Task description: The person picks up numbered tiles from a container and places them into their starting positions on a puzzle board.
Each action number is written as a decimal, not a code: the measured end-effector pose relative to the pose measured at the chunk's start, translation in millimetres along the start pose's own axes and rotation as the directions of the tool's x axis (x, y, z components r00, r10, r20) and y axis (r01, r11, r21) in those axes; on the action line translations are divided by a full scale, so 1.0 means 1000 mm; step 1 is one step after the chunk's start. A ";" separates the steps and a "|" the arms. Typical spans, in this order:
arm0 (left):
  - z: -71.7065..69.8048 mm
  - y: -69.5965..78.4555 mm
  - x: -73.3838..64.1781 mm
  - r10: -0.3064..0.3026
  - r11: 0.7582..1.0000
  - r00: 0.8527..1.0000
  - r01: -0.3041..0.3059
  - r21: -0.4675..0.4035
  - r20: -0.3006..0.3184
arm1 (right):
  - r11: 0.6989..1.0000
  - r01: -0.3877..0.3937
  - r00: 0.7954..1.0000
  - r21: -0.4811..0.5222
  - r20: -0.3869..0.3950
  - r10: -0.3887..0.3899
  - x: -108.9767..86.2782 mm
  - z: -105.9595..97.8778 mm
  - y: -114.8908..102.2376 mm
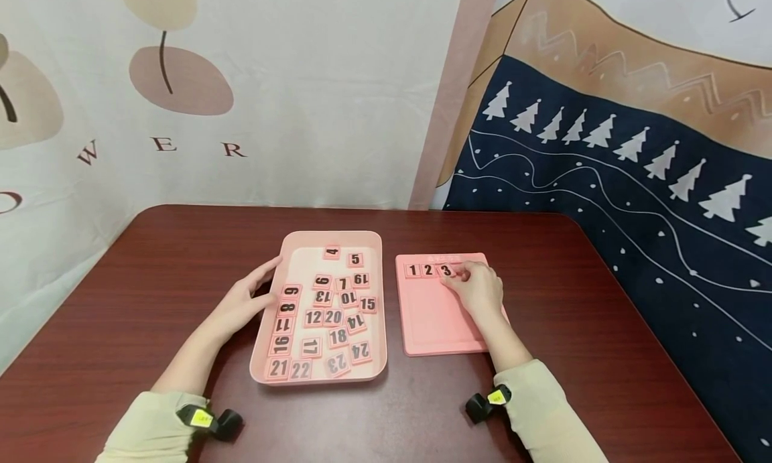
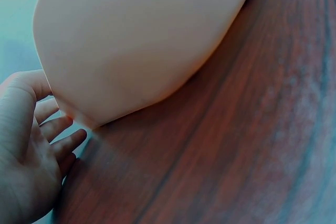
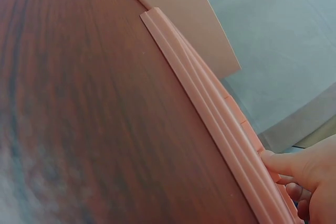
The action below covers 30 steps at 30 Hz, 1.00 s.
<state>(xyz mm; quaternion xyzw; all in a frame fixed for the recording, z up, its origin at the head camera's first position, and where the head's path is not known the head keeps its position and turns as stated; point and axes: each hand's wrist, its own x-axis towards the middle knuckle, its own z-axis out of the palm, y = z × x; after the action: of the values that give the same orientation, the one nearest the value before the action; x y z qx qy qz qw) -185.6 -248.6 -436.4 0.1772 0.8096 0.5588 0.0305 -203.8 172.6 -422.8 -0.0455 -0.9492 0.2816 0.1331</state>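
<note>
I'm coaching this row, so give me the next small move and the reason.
The right hand should probably straighten tile 3 beside tile 2: its fingers are already on tile 3, which sits askew, while tile 2 and tile 1 lie straight along the board's top.

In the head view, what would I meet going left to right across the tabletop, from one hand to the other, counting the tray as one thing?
Left hand → pale pink tray → tile 1 → tile 2 → tile 3 → right hand.
</note>
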 end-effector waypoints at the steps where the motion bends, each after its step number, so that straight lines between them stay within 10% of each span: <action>1: 0.000 0.000 0.000 0.000 1.000 1.000 0.000 -0.002 0.001 | 1.000 0.001 1.000 0.003 -0.001 -0.001 0.000 0.000 0.000; 21: 0.000 -0.001 0.000 0.008 1.000 1.000 -0.008 0.018 -0.008 | 0.999 0.050 0.999 0.018 -0.010 -0.050 0.002 -0.003 -0.003; 30: 0.000 0.001 -0.001 -0.010 1.000 1.000 0.010 -0.002 -0.005 | 0.957 0.172 0.983 0.235 0.016 -0.181 0.002 -0.021 -0.057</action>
<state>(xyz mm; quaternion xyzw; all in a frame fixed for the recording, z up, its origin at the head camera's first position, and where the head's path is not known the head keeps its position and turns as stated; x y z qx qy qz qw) -184.6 -248.3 -435.5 0.1718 0.8101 0.5597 0.0312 -200.7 136.8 -374.1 0.0605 -0.9122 0.3788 0.1441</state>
